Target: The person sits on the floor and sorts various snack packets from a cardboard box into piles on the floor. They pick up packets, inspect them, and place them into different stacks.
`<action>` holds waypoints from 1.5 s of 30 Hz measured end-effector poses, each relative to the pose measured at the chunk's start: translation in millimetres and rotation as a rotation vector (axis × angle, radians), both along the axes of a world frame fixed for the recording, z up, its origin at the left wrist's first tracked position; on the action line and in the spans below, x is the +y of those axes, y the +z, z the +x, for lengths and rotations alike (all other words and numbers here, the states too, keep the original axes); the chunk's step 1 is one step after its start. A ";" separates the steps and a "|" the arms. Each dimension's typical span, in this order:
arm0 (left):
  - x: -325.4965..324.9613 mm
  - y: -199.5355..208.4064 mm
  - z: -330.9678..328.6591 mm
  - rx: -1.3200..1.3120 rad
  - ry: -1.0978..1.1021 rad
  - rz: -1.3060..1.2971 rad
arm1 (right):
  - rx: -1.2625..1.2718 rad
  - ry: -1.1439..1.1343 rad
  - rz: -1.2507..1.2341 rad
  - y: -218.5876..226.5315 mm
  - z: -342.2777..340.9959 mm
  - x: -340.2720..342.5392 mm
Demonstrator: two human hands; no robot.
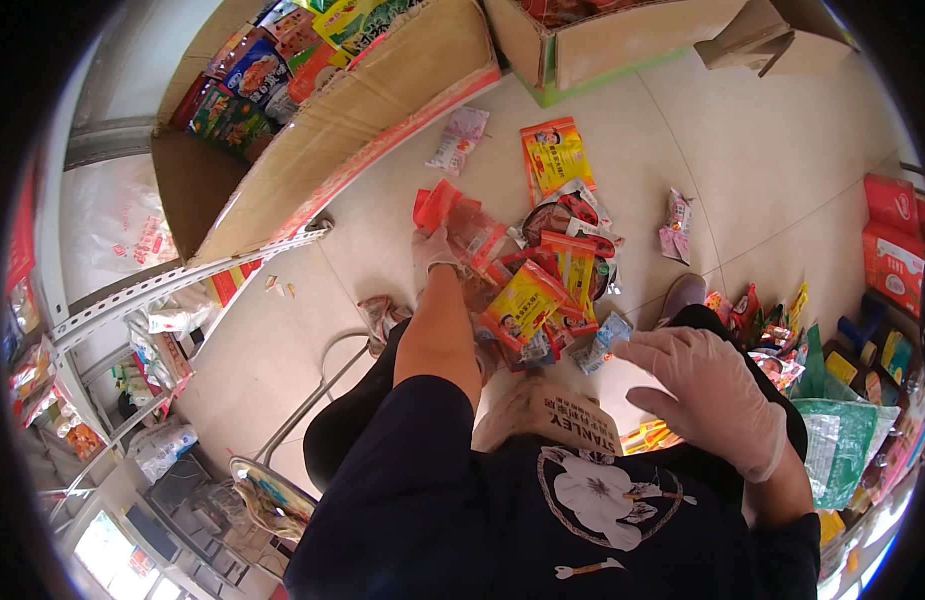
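My left hand point(437, 248), in a thin clear glove, reaches forward and has its fingers closed on the edge of a red and see-through plastic packet point(472, 232). Beside it on the floor is a heap of snack packets, among them a yellow and red packet point(525, 305) and dark round-patterned packets point(562, 212). My gloved right hand point(704, 392) hovers over my right knee, fingers stretched out and thumb apart, with nothing in it. Just left of its fingertips lies a small blue and white packet point(604, 340).
A large cardboard box point(352, 130) of snack bags stands at the far left, another box point(632, 40) at the back. Pink packets point(675, 225) and a yellow packet point(557, 155) lie loose. A metal shelf point(182, 285) runs left; red boxes point(892, 260) stand right.
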State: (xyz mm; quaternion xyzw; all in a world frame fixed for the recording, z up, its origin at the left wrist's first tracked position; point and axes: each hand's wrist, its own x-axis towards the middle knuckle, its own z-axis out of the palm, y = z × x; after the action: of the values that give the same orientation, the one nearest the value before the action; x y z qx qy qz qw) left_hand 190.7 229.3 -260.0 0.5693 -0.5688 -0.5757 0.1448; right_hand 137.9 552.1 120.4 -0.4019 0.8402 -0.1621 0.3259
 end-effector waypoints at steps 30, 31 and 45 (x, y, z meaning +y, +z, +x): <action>136.2 395.0 16.8 1.211 -1.456 -1.341 | -1.035 -0.853 -1.170 23.8 -9.9 22.8; 137.3 392.4 13.4 1.217 -1.410 -1.281 | -0.960 -0.913 -1.184 16.9 -18.2 28.3; 136.1 381.9 -10.4 0.757 -0.949 0.183 | -0.294 -1.134 -1.182 5.1 -41.7 -9.6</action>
State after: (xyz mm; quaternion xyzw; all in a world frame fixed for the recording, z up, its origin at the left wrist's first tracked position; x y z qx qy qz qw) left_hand 180.3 365.4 121.9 0.0199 -0.6176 -0.7861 0.0153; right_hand 96.2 542.5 125.4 0.0027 0.6405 -0.7671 0.0366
